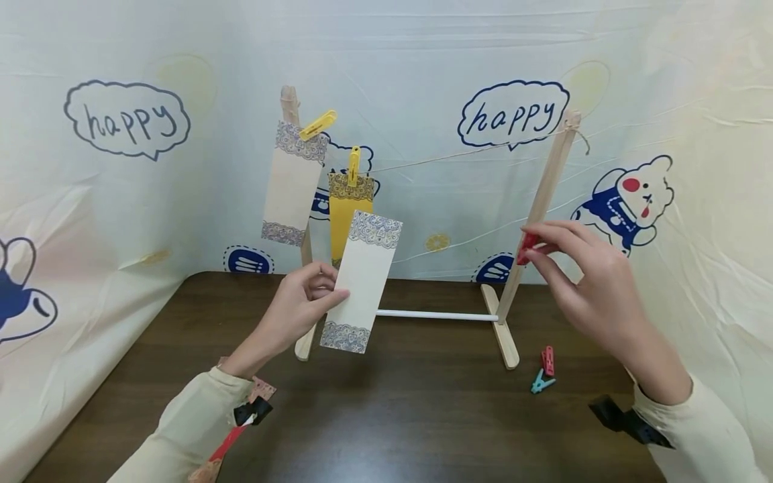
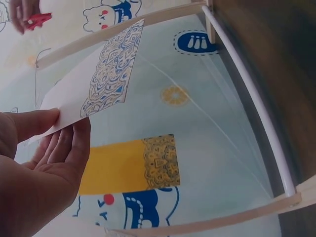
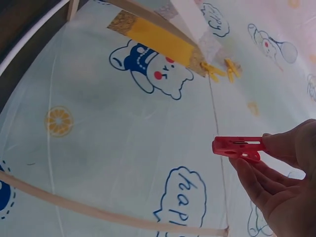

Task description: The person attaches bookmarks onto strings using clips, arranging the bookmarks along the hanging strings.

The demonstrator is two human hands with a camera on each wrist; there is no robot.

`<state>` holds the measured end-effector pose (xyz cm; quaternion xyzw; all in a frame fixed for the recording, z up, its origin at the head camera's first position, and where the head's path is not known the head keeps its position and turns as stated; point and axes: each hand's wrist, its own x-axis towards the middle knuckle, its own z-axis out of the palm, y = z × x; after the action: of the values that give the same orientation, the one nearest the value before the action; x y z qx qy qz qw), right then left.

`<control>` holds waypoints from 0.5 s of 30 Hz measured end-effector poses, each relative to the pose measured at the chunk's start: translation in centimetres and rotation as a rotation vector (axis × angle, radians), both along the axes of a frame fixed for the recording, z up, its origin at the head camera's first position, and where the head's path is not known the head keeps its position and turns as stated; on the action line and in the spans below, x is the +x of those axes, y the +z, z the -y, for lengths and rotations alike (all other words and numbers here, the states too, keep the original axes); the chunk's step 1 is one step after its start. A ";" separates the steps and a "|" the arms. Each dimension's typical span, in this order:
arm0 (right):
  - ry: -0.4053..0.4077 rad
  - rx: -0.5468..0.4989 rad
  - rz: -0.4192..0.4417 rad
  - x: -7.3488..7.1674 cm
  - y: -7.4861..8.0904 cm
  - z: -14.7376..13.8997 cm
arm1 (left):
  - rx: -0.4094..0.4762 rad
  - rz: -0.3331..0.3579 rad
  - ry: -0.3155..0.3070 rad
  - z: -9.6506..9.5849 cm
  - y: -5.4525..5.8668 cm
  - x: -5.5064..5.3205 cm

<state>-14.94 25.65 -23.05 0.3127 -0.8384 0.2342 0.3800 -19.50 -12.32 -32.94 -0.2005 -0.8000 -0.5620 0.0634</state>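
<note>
My left hand [image 1: 302, 298] pinches a white card [image 1: 366, 278] with blue lace-patterned ends by its left edge, thumb in front. The card is held tilted in front of the string [image 1: 447, 159]. Between thumb and fingertips of my right hand [image 1: 594, 285] is a red clothespin [image 3: 239, 147], near the rack's right post [image 1: 552, 174]. On the string's left part hang a second white card [image 1: 290, 184] and a yellow card [image 2: 121, 168], each under a yellow clothespin [image 1: 354, 166]. The held card covers part of the yellow one in the head view.
A red clothespin [image 1: 547, 361] and a blue clothespin [image 1: 541, 382] lie on the dark table [image 1: 417, 416], right of the rack's foot [image 1: 501, 335]. A white rod [image 1: 435, 315] joins the wooden posts low down. Behind the rack hangs a printed sheet [image 1: 417, 80].
</note>
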 end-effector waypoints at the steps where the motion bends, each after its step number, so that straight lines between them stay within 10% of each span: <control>1: 0.004 0.004 -0.005 -0.1 0.4 0.3 | 0.003 -0.003 0.000 -0.2 0.1 -0.1; 15: 0.178 -0.031 -0.046 -2.4 4.3 4.7 | 0.175 -0.110 -0.030 -3.0 0.0 -2.4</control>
<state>-17.36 20.93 -18.72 0.3853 -0.7946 0.2729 0.3817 -21.93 -9.30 -32.92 -0.2366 -0.7400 -0.6188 0.1162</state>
